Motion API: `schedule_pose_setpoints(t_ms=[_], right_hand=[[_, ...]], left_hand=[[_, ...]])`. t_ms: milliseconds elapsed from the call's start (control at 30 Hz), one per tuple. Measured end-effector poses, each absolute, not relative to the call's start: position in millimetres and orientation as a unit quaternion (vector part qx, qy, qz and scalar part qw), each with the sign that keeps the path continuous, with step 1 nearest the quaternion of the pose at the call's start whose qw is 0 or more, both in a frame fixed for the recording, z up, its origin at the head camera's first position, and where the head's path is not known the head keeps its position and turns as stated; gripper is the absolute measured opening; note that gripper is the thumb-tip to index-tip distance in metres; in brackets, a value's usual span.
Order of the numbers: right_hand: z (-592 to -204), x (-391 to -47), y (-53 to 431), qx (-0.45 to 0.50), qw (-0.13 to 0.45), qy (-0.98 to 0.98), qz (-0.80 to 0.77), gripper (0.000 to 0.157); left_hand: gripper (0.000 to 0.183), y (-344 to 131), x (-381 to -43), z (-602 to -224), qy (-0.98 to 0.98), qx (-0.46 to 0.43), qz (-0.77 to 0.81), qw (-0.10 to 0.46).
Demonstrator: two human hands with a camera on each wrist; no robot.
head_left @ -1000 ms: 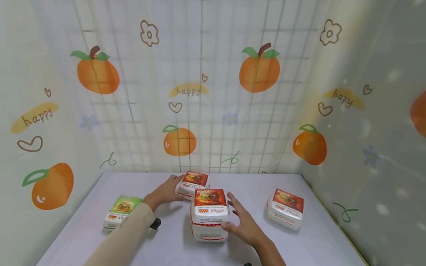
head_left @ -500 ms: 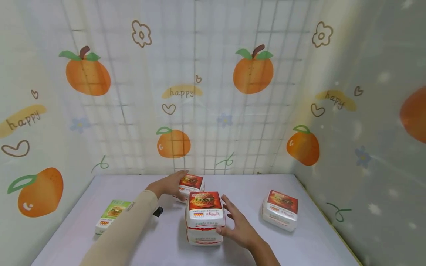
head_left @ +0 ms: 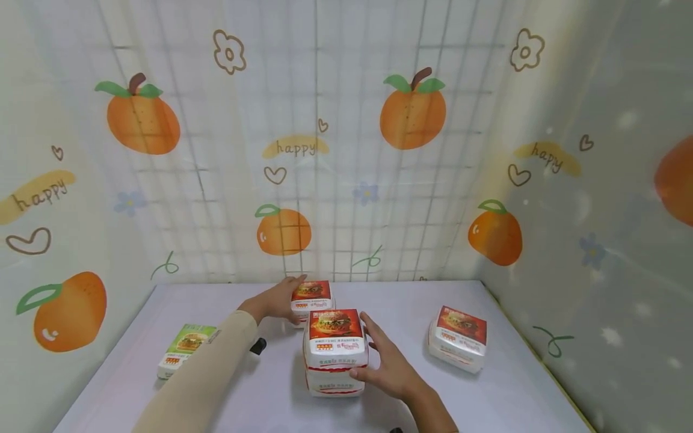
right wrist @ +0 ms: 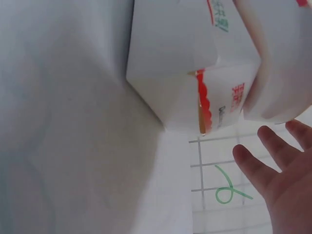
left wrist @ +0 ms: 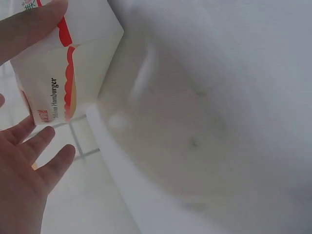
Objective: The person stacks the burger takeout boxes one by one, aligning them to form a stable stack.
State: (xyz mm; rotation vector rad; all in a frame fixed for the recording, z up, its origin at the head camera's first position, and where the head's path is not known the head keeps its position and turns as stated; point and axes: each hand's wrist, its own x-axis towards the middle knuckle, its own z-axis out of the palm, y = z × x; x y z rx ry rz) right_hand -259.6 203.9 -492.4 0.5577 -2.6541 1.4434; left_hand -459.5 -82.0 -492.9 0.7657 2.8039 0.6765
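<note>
At the back centre of the table stands a burger box (head_left: 312,290) with a red printed lid. My left hand (head_left: 275,300) holds it from its left side, thumb across the near face and fingers reaching behind; the left wrist view shows the thumb on the white carton (left wrist: 90,61). Closer in, two burger boxes are stacked: the upper box (head_left: 335,331) has a red lid, the lower box (head_left: 334,383) shows only its white sides. My right hand (head_left: 397,370) rests along the stack's right side, thumb at the near corner, fingers fairly straight and spread.
A green-topped burger box (head_left: 184,349) lies at the left, partly behind the beige sleeve (head_left: 203,376). Another red-topped box (head_left: 457,338) sits at the right. Printed curtains (head_left: 346,210) border the white table (head_left: 400,300) at the back and sides.
My left hand has moved forward around the back box, which has turned slightly squarer to the view. The right hand stays at the stack. The head view has shifted a little.
</note>
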Motion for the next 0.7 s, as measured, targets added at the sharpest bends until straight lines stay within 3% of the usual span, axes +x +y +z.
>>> schedule_pose_setpoints(t_ms=[700], right_hand=[[-485, -264, 196, 0.194, 0.045, -0.884, 0.422, 0.115]], left_hand=[[0.120, -135, -442, -499, 0.937, 0.218, 0.267, 0.055]])
